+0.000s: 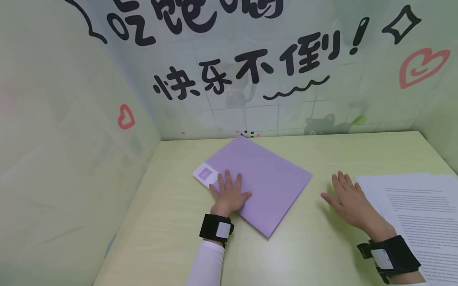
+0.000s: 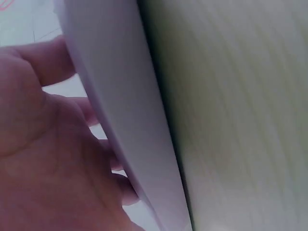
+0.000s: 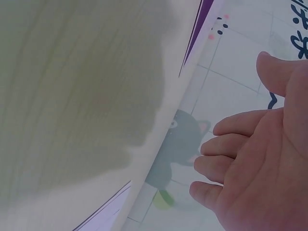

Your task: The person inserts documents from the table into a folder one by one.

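Head view facing forward-down, wrist views close, tabletop [image 1: 157, 222] shared

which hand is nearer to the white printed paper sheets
Right. The right hand is by the left edge of the white printed paper sheets; the left hand is farther away, on the flat purple rectangular folder.

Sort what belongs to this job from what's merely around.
In the job:
rectangular purple folder, under the left fingers
probably the white printed paper sheets, near the right fingers

Merely around:
pale backdrop with black lettering
black wristbands
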Available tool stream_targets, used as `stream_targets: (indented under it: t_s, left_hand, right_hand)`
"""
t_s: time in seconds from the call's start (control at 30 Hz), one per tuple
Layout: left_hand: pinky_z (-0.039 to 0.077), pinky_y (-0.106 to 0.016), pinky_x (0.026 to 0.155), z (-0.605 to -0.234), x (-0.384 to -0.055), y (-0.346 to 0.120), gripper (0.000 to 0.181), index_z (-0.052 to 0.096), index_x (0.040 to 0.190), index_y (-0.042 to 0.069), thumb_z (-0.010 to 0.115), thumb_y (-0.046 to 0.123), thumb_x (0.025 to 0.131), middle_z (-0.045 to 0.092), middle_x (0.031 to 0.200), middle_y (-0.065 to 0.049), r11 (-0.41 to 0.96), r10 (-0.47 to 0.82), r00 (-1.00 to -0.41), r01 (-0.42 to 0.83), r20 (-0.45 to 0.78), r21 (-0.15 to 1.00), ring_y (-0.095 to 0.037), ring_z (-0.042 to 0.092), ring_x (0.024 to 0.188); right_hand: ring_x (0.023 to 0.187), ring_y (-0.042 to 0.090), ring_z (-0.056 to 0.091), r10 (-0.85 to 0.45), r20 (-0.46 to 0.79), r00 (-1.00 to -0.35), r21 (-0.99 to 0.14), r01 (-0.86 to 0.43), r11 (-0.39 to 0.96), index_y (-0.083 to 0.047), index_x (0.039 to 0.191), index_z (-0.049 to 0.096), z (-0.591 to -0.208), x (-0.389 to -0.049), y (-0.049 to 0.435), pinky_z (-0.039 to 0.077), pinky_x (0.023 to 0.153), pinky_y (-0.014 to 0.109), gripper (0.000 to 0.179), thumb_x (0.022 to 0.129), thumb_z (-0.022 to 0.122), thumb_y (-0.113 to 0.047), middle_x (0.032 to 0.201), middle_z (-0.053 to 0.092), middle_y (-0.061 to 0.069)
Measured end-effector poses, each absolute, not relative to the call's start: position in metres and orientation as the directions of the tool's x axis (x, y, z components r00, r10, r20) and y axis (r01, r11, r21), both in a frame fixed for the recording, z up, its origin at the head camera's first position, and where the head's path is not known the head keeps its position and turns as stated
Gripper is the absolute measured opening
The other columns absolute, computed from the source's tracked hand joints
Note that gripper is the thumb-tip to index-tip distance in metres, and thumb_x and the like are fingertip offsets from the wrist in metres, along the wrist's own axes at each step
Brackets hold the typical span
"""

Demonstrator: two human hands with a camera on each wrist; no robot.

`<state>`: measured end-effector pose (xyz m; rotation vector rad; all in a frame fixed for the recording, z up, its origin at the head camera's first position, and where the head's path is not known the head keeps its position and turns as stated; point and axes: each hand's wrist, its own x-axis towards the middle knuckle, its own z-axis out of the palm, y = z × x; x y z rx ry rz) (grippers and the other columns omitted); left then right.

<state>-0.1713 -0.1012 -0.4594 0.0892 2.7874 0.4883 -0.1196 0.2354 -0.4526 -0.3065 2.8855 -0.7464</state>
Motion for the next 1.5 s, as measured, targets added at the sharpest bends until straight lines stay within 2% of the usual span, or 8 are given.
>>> stream_targets:
  t_s: [0.33,0.63,0.8,0.93,1.07,1.17,1.3,1.5]
  left_hand:
    - [0.001,-0.076,0.113,-0.457,-0.157,-0.085,0.057,0.025,0.158,0.019,0.04,0.03,0.104,-0.002,0.165,-0.024,0.939,0.076,-0.957,-0.027,-0.282,0.343,-0.049,-0.009,0.151]
    - [-0.003,-0.072,0.116,-0.455,-0.159,-0.091,0.057,0.024,0.158,0.019,0.041,0.024,0.104,-0.004,0.166,-0.02,0.915,0.284,-0.908,0.161,-0.308,0.37,-0.045,-0.013,0.151]
    - [-0.005,-0.071,0.116,-0.457,-0.158,-0.092,0.056,0.025,0.157,0.019,0.041,0.023,0.104,-0.005,0.167,-0.017,0.901,0.356,-0.875,0.227,-0.33,0.371,-0.041,-0.014,0.152]
    - [-0.008,-0.072,0.115,-0.461,-0.159,-0.093,0.062,0.023,0.158,0.017,0.044,0.036,0.103,-0.009,0.167,-0.015,0.875,0.394,-0.864,0.247,-0.314,0.417,-0.04,-0.016,0.152]
    - [-0.008,-0.073,0.113,-0.465,-0.159,-0.094,0.081,0.022,0.158,0.017,0.052,0.057,0.094,-0.009,0.167,-0.014,0.852,0.411,-0.87,0.261,-0.272,0.453,-0.04,-0.017,0.152]
    - [-0.008,-0.072,0.114,-0.466,-0.158,-0.094,0.087,0.022,0.158,0.019,0.056,0.062,0.09,-0.01,0.167,-0.013,0.845,0.418,-0.874,0.273,-0.249,0.46,-0.039,-0.017,0.152]
    - [-0.01,-0.069,0.116,-0.464,-0.157,-0.094,0.082,0.019,0.159,0.02,0.053,0.056,0.094,-0.014,0.166,-0.014,0.848,0.423,-0.87,0.283,-0.252,0.447,-0.037,-0.019,0.152]
    - [-0.005,-0.064,0.12,-0.452,-0.147,-0.091,0.065,0.015,0.159,0.014,0.044,0.033,0.103,-0.014,0.165,-0.021,0.838,0.431,-0.868,0.282,-0.248,0.467,-0.039,-0.017,0.152]
  right_hand:
    - [0.147,0.055,0.001,-0.225,-0.095,-0.97,-0.488,-0.152,0.86,0.018,0.149,0.012,-0.455,-0.118,0.239,0.003,0.115,0.071,0.084,0.104,0.04,-0.047,0.156,0.005,0.042]
    - [0.145,0.058,0.005,-0.226,-0.077,-0.971,-0.46,-0.167,0.872,0.02,0.148,0.015,-0.458,-0.121,0.246,0.006,0.113,0.073,0.067,0.108,0.031,-0.032,0.154,0.009,0.044]
    - [0.145,0.058,0.005,-0.226,-0.084,-0.97,-0.463,-0.163,0.871,0.02,0.148,0.015,-0.459,-0.122,0.246,0.006,0.113,0.073,0.067,0.108,0.031,-0.031,0.153,0.009,0.045]
    - [0.145,0.058,0.004,-0.221,-0.092,-0.971,-0.471,-0.153,0.869,0.02,0.148,0.014,-0.46,-0.122,0.245,0.005,0.113,0.073,0.071,0.108,0.032,-0.036,0.154,0.008,0.044]
    - [0.145,0.059,0.003,-0.218,-0.094,-0.971,-0.487,-0.146,0.861,0.02,0.148,0.015,-0.46,-0.121,0.246,0.004,0.112,0.074,0.074,0.107,0.033,-0.039,0.154,0.007,0.044]
    - [0.144,0.059,0.004,-0.219,-0.09,-0.972,-0.493,-0.148,0.858,0.02,0.148,0.015,-0.461,-0.121,0.247,0.005,0.112,0.075,0.075,0.107,0.034,-0.039,0.154,0.007,0.045]
    - [0.144,0.059,0.005,-0.217,-0.084,-0.972,-0.482,-0.151,0.863,0.021,0.147,0.016,-0.461,-0.123,0.25,0.006,0.111,0.075,0.075,0.107,0.035,-0.039,0.153,0.008,0.045]
    - [0.144,0.059,0.005,-0.215,-0.088,-0.973,-0.473,-0.149,0.869,0.021,0.147,0.015,-0.461,-0.126,0.255,0.006,0.11,0.075,0.076,0.107,0.035,-0.04,0.153,0.008,0.046]
